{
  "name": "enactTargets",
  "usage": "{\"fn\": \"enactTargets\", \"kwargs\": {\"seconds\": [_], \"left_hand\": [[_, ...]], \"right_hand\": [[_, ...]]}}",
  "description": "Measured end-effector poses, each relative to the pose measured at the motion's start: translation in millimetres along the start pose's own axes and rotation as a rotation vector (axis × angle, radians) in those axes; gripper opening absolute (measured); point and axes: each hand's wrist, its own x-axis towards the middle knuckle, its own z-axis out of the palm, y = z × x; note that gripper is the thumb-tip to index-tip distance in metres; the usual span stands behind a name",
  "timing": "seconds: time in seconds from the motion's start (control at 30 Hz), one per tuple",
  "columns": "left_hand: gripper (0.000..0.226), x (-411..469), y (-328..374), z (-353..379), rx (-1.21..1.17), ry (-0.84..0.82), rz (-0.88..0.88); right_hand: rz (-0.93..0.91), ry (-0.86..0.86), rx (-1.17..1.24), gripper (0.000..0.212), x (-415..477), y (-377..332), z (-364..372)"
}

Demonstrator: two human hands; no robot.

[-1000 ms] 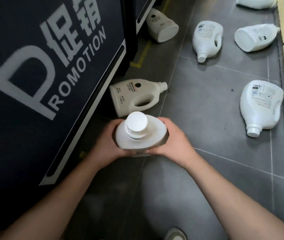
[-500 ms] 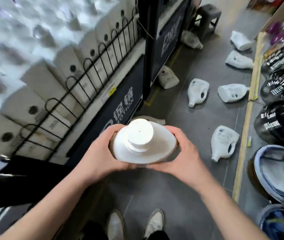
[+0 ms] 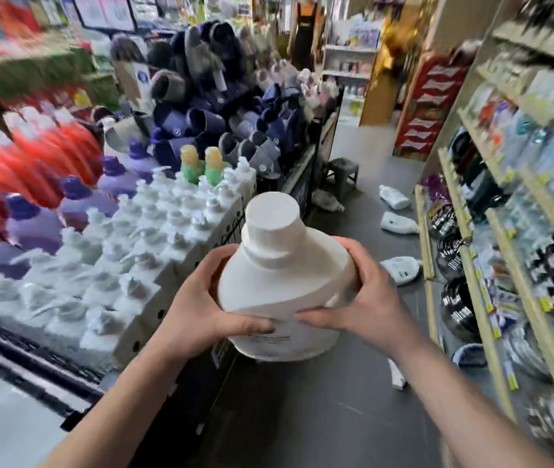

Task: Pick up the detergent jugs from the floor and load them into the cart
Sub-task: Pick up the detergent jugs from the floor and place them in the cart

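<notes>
Raised from near the floor a second ago, a white detergent jug (image 3: 282,282) now sits chest-high between a person's hands in a blurred shop aisle. From the head camera, the left hand (image 3: 201,307) wraps the jug's left side while the right hand (image 3: 363,298) clasps its right shoulder, thumbs across the front, cap up. Beyond the right hand, more jugs (image 3: 399,222) lie on the dark floor (image 3: 353,400). Left of the left hand stand rows of white pump bottles (image 3: 154,231).
</notes>
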Motion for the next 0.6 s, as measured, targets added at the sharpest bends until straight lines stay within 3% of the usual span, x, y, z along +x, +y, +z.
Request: {"fn": "enactTargets", "kwargs": {"seconds": [0.2,0.4,0.6], "left_hand": [[0.107,-15.3,10.2,-9.1,-0.116,0.073,0.020],[0.094,-35.6,35.3,-22.4,-0.035,0.175,0.036],[0.099,-54.4,49.7,-22.6,0.020,0.275,0.011]], "right_hand": [[-0.001,-0.045,0.092,0.091,-0.6,-29.2,2.2],[-0.086,-0.111,0.135,0.092,9.3,-37.7,8.2],[-0.170,-0.227,0.235,0.089,21.7,-36.4,12.1]]}}
